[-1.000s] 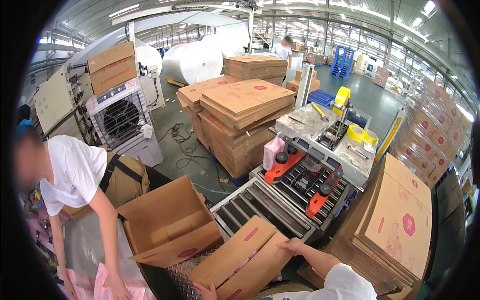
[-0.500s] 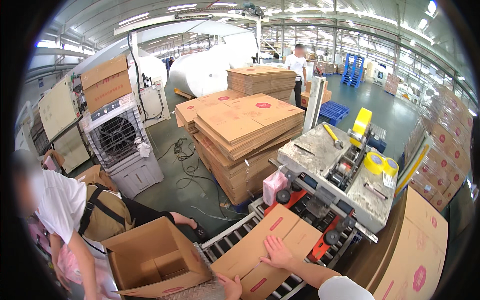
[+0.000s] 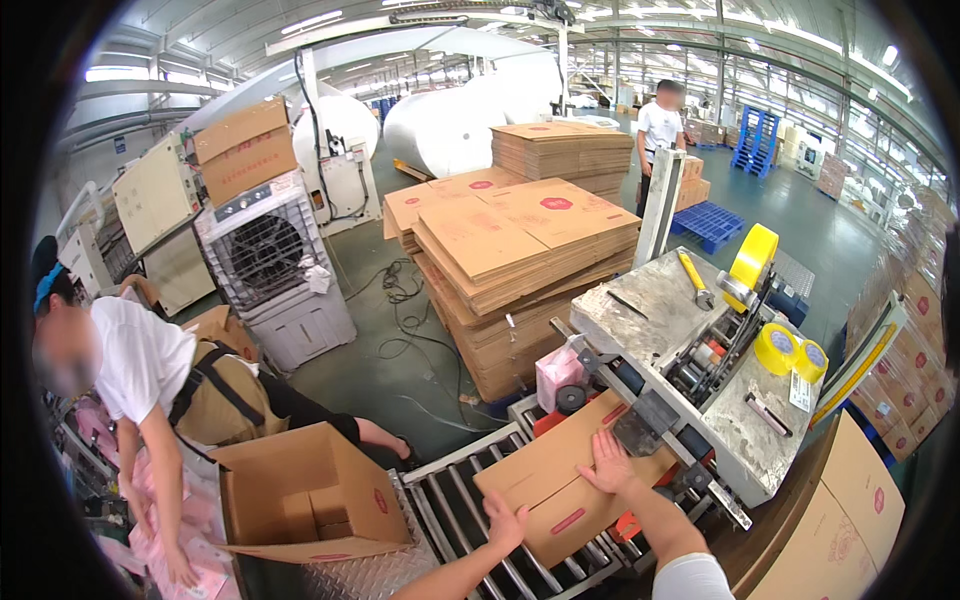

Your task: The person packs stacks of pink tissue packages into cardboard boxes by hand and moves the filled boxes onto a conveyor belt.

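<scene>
A closed cardboard carton [image 3: 540,487] lies on the roller conveyor [image 3: 440,515], its far right end under the head of the carton-sealing machine [image 3: 640,310]. My right hand [image 3: 608,463] rests flat on its top, fingers spread. At the carton's near left edge, my left hand [image 3: 506,522] touches it with fingers stretched out. To the left, an open empty-looking carton [image 3: 315,495] stands on a metal tread plate [image 3: 370,575]. A pink packet [image 3: 558,375] sits beside the sealing machine's entry.
A co-worker [image 3: 150,370] bends over pink packs [image 3: 190,520] at left. Stacked flat cartons [image 3: 530,240] stand ahead, with cables [image 3: 405,340] on the floor. Yellow tape rolls [image 3: 778,348] and a wrench [image 3: 694,278] lie on the machine. Flat cartons [image 3: 840,520] lean at right.
The carton has moved right and away, further under the sealing machine, with both my hands following it. The view has shifted slightly. The co-worker leans lower over the pink packs.
</scene>
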### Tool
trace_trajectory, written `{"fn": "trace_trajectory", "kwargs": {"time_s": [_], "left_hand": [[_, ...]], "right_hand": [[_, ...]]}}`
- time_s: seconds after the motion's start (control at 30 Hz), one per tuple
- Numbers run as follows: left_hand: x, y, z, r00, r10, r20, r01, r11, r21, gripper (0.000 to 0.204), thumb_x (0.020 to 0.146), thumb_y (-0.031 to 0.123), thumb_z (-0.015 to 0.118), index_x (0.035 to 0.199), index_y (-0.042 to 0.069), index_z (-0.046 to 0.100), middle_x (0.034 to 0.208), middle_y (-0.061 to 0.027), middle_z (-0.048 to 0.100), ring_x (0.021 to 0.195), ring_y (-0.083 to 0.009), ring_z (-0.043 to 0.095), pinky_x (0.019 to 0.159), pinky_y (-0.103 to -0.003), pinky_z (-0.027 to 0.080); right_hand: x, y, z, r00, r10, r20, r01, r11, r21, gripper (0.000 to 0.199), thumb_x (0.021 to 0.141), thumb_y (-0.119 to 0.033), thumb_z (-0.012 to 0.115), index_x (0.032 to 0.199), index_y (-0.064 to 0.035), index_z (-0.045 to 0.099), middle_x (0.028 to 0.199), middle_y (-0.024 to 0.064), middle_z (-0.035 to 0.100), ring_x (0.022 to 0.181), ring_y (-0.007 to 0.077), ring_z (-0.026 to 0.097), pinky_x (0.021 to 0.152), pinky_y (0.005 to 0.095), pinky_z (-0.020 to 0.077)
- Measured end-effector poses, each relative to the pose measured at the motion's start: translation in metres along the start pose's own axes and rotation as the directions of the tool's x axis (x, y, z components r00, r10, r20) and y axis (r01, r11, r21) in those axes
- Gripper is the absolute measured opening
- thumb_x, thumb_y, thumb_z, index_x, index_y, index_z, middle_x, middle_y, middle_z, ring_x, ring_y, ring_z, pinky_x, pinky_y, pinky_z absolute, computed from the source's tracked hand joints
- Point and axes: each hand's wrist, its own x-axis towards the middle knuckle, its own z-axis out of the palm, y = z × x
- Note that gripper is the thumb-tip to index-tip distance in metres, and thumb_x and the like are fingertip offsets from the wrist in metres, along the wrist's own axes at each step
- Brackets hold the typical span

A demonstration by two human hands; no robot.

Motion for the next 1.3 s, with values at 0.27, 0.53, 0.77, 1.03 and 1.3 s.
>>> {"fn": "trace_trajectory", "kwargs": {"time_s": [0.27, 0.53, 0.77, 1.03, 1.3], "left_hand": [[-0.112, -0.141, -0.079, 0.747, 0.07, 0.661, -0.055, 0.998, -0.043, 0.045, 0.091, 0.033, 0.042, 0.118, -0.001, 0.051, 0.112, -0.025, 0.056, 0.105, -0.0403, 0.053, 0.089, -0.042, 0.043], [-0.303, -0.386, -0.186, 0.678, -0.519, 0.522, 0.406, 0.855, 0.323, 0.043, 0.085, 0.033, 0.047, 0.107, -0.003, 0.057, 0.094, -0.0229, 0.063, 0.089, -0.0353, 0.061, 0.074, -0.042, 0.048], [-0.37, -0.457, -0.241, 0.665, -0.594, 0.452, 0.579, 0.793, 0.19, 0.041, 0.082, 0.033, 0.05, 0.102, -0.002, 0.06, 0.086, -0.0211, 0.064, 0.081, -0.0329, 0.063, 0.068, -0.041, 0.049], [-0.406, -0.449, -0.185, 0.774, -0.291, 0.562, 0.416, 0.903, -0.105, 0.037, 0.08, 0.033, 0.052, 0.086, -0.001, 0.065, 0.075, -0.0169, 0.065, 0.07, -0.0279, 0.064, 0.062, -0.039, 0.049], [-0.42, -0.43, -0.218, 0.704, -0.366, 0.609, 0.45, 0.893, 0.016, 0.037, 0.081, 0.033, 0.053, 0.087, 0.0, 0.067, 0.073, -0.0154, 0.065, 0.068, -0.0254, 0.062, 0.066, -0.037, 0.049]], "right_hand": [[-0.11, -0.082, -0.178, 0.676, -0.151, 0.721, -0.065, 0.963, 0.263, 0.072, 0.078, -0.064, 0.05, 0.119, -0.0048, 0.053, 0.114, 0.0183, 0.058, 0.107, 0.0321, 0.054, 0.092, 0.0376, 0.0417], [-0.346, -0.074, -0.256, 0.798, 0.437, 0.415, -0.363, 0.898, -0.247, 0.082, 0.075, -0.065, 0.054, 0.129, -0.0037, 0.047, 0.14, 0.0119, 0.038, 0.131, 0.0282, 0.031, 0.105, 0.0484, 0.0254], [-0.46, -0.199, -0.235, 0.842, 0.515, 0.163, -0.476, 0.85, -0.224, 0.098, 0.073, -0.066, 0.055, 0.14, -0.001, 0.023, 0.148, 0.0136, 0.019, 0.138, 0.025, 0.013, 0.111, 0.0482, 0.0129], [-0.532, -0.27, -0.245, 0.837, 0.515, 0.187, -0.389, 0.8, -0.457, 0.094, 0.073, -0.049, 0.066, 0.141, -0.0019, 0.02, 0.147, 0.0143, 0.02, 0.136, 0.0279, 0.02, 0.108, 0.0468, 0.0218], [-0.522, -0.216, -0.338, 0.56, 0.278, -0.78, -0.787, 0.474, -0.396, 0.012, 0.082, -0.013, 0.053, 0.072, -0.0062, 0.053, 0.07, 0.0164, 0.056, 0.067, 0.0355, 0.055, 0.061, 0.0457, 0.0425]]}}
